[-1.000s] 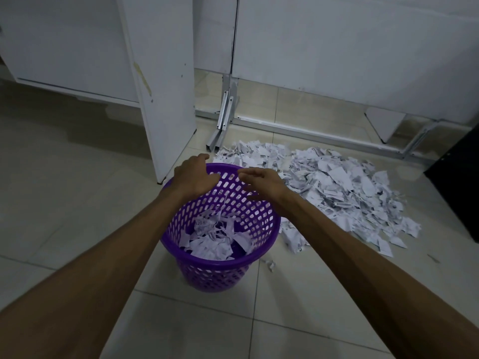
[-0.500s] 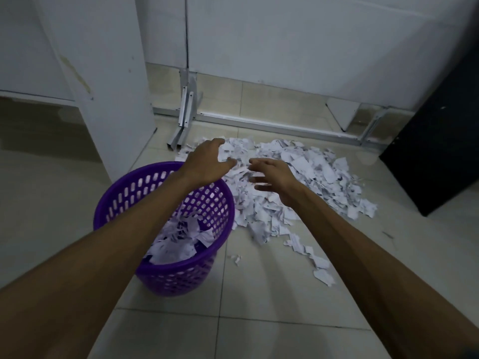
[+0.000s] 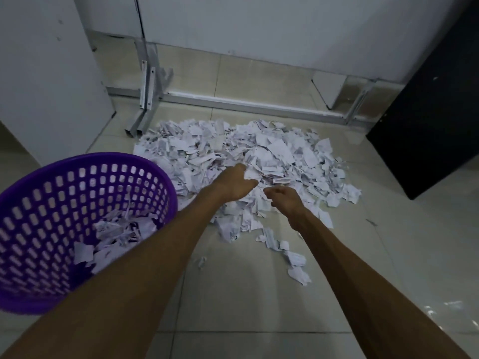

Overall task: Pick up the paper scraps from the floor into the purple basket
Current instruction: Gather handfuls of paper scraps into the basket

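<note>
A wide pile of white paper scraps (image 3: 272, 154) lies on the tiled floor ahead of me. The purple basket (image 3: 145, 164) stands at the left with several scraps (image 3: 119, 231) in its bottom. My left hand (image 3: 233, 182) reaches over the near middle of the pile, fingers stretched onto the scraps. My right hand (image 3: 282, 200) is just to its right, low on the pile's near edge. Its fingers bend downward and their tips are hidden, so I cannot tell if it holds paper.
A white panel (image 3: 51, 73) stands behind the basket. A metal frame rail (image 3: 246, 104) runs along the floor behind the pile. A black cabinet (image 3: 427, 120) stands at the right. Stray scraps (image 3: 295, 265) trail toward me on the tiles.
Both hands moved from above the basket rightward and down onto the pile. My view swung right, so the basket now sits at the left edge.
</note>
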A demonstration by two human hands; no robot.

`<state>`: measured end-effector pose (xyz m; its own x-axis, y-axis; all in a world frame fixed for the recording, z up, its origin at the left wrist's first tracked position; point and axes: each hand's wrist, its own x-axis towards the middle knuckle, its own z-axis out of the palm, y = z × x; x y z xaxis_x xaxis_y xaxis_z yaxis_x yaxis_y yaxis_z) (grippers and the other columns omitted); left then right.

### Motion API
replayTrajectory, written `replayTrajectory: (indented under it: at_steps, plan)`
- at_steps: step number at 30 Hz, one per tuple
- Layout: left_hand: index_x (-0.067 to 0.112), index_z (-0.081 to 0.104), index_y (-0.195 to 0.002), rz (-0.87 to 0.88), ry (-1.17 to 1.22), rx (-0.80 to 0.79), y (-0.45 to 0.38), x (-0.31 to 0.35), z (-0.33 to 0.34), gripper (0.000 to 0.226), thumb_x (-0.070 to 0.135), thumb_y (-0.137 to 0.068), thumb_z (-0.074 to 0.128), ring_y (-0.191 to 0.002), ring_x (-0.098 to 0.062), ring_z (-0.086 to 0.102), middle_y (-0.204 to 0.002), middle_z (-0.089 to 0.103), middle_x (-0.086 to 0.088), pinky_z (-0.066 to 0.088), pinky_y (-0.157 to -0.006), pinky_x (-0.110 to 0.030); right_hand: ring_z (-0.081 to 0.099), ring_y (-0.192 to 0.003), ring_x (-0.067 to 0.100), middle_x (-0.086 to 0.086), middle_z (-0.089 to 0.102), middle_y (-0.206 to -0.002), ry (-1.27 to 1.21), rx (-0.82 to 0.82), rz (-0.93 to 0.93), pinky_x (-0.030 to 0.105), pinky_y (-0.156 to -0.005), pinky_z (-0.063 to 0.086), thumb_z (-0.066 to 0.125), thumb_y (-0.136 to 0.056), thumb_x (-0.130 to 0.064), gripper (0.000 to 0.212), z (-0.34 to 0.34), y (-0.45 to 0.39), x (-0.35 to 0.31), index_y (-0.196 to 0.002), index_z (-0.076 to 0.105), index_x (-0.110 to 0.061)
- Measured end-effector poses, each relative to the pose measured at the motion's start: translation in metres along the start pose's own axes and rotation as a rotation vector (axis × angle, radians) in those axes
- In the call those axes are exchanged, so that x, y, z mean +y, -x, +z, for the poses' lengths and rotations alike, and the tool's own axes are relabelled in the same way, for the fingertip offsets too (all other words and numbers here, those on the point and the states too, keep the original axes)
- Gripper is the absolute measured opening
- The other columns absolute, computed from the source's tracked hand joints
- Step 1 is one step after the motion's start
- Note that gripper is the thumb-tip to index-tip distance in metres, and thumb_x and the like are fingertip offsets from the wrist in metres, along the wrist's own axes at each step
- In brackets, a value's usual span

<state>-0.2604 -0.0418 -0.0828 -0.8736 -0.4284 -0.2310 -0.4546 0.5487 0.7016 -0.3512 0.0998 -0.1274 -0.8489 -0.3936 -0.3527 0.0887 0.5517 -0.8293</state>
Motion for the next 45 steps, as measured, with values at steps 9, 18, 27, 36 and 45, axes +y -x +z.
replayTrajectory:
  at_steps: [9,18,27,36,45]
  plan:
    - [0.015,0.023,-0.152,-0.289,-0.050,0.272,-0.034,-0.075,0.061,0.070,0.051,-0.096,0.045,-0.148,-0.033,0.013,-0.160,0.015,-0.017,0.013,-0.120,-0.048,0.021,-0.147,0.033,0.015,0.029,-0.158,0.344,0.017,-0.067,0.054,-0.116,0.025,0.058,-0.070,-0.082,0.098,-0.014,-0.064,0.054,-0.149,0.037,-0.028]
    - [0.022,0.014,-0.155,-0.345,0.053,0.231,-0.040,-0.128,0.081,0.073,0.063,-0.096,0.028,-0.150,-0.028,0.007,-0.162,0.007,-0.014,0.009,-0.120,-0.050,-0.008,-0.151,0.033,0.015,-0.004,-0.165,0.451,-0.044,0.018,0.064,-0.116,-0.005,0.029,-0.070,-0.091,0.097,-0.006,-0.096,0.085,-0.154,0.009,-0.046]
    - [0.023,0.037,-0.149,-0.243,0.399,0.290,-0.033,-0.118,0.093,0.059,0.055,-0.100,0.029,-0.139,-0.019,0.037,-0.149,0.044,0.000,0.029,-0.110,-0.029,-0.010,-0.152,0.023,0.003,-0.005,-0.166,0.497,-0.253,-0.200,0.066,-0.117,0.006,0.057,-0.052,-0.095,0.117,0.014,-0.088,0.088,-0.150,0.009,-0.054]
    - [0.021,0.059,-0.131,-0.321,0.629,0.241,-0.028,-0.083,0.097,0.063,0.063,-0.097,0.028,-0.120,-0.022,0.056,-0.130,0.062,-0.005,0.042,-0.105,-0.041,0.034,-0.141,0.014,-0.004,0.035,-0.156,0.364,-0.231,-0.434,0.022,-0.108,0.026,0.081,-0.069,-0.058,0.109,0.027,-0.069,0.069,-0.155,0.021,-0.029]
    - [0.037,0.064,-0.121,-0.355,0.790,0.159,-0.045,-0.093,0.109,0.095,0.098,-0.055,0.033,-0.116,-0.025,0.059,-0.130,0.062,-0.005,0.044,-0.104,-0.047,0.053,-0.116,0.002,-0.009,0.060,-0.133,0.263,-0.126,-0.452,0.000,-0.083,0.034,0.075,-0.084,-0.043,0.059,0.040,-0.064,0.072,-0.136,0.056,-0.025]
